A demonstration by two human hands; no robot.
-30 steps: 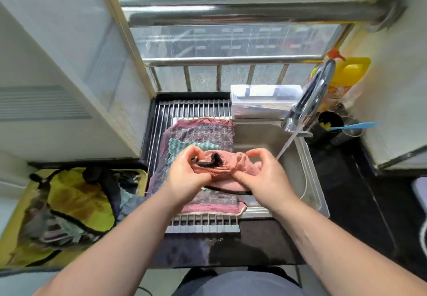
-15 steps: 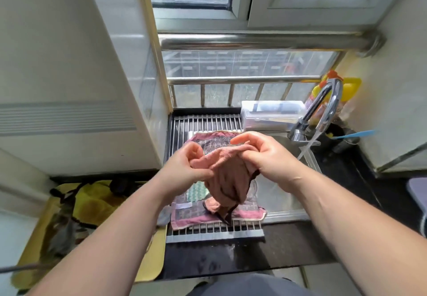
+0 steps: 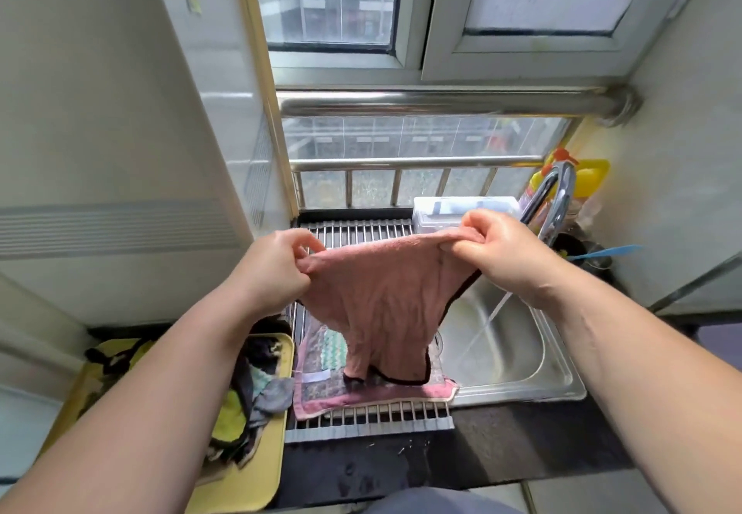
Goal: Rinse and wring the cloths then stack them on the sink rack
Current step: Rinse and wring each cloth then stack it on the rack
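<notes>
A pink cloth [image 3: 381, 300] with a dark hem hangs spread out above the sink rack [image 3: 361, 232]. My left hand [image 3: 277, 268] pinches its left top corner and my right hand [image 3: 494, 252] pinches its right top corner. Its lower edge dangles just over the cloths that lie flat on the rack: a patterned cloth with a pink border [image 3: 361, 393] and a green-and-white one [image 3: 333, 349] on top of it. The rack of metal bars covers the left part of the steel sink [image 3: 518, 357].
Water runs from the curved tap [image 3: 558, 200] into the sink basin. A yellow tray [image 3: 257, 469] at the left holds a heap of several more cloths. A clear plastic box [image 3: 461, 212], a yellow bottle [image 3: 590, 176] and a cup with a blue-handled tool stand behind the sink.
The cloth was bunched between both hands a second ago; my hands have lifted and moved apart, stretching it open. The camera has tilted upward.
</notes>
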